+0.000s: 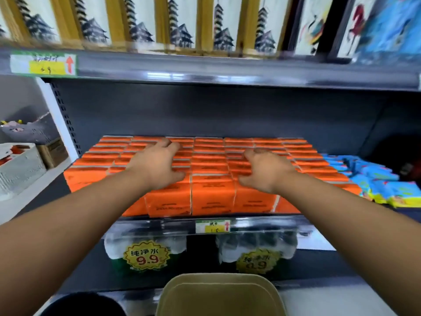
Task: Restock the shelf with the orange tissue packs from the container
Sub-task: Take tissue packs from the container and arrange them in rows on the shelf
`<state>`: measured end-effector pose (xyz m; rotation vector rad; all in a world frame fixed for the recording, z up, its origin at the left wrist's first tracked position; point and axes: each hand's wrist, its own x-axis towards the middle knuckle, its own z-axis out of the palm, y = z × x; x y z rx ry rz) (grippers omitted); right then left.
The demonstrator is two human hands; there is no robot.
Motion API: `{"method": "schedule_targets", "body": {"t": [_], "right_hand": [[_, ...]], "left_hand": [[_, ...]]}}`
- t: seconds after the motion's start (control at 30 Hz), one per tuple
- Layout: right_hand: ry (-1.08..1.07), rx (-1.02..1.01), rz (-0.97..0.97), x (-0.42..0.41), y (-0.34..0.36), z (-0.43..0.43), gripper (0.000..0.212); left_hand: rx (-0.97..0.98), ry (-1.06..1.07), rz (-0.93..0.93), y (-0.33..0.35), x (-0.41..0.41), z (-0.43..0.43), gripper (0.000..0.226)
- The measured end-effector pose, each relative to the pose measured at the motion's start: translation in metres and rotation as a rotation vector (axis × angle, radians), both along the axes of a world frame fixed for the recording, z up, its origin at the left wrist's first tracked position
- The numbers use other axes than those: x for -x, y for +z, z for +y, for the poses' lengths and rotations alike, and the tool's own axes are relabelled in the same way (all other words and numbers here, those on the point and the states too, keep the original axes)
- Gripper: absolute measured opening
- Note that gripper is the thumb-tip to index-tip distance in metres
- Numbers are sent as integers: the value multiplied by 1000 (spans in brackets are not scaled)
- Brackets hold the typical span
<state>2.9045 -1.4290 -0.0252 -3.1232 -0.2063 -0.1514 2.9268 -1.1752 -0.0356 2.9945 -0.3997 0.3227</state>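
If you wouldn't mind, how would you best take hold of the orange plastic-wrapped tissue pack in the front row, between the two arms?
Probably by its top front edge, coming from the aisle side: the orange plastic-wrapped tissue pack stands upright, wedged between neighbours, so only its top and front face are free.
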Motion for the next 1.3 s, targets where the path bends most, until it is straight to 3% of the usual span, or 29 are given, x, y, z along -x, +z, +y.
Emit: {"method": "schedule_targets", "body": {"t": [0.37, 0.57, 0.73, 1.03, 1.3], "right_hand": [[-253, -187, -43, 85, -21, -184, 59], [-425, -243, -63, 144, -71, -281, 51], [-576, -288, 5, 189, -129, -341, 58], [-796, -367, 123, 265, -219, -394, 56], [-956, -482, 335, 324, -331, -376, 57]], "left_hand": [[-3, -310, 13, -14, 27, -194, 69], [72, -506, 62, -54, 44, -305, 63], [46, -641, 150, -111, 59, -378, 59], [-44, -796, 298, -205, 79, -463, 60], [-194, -933, 483, -327, 104, -496, 61]]}}
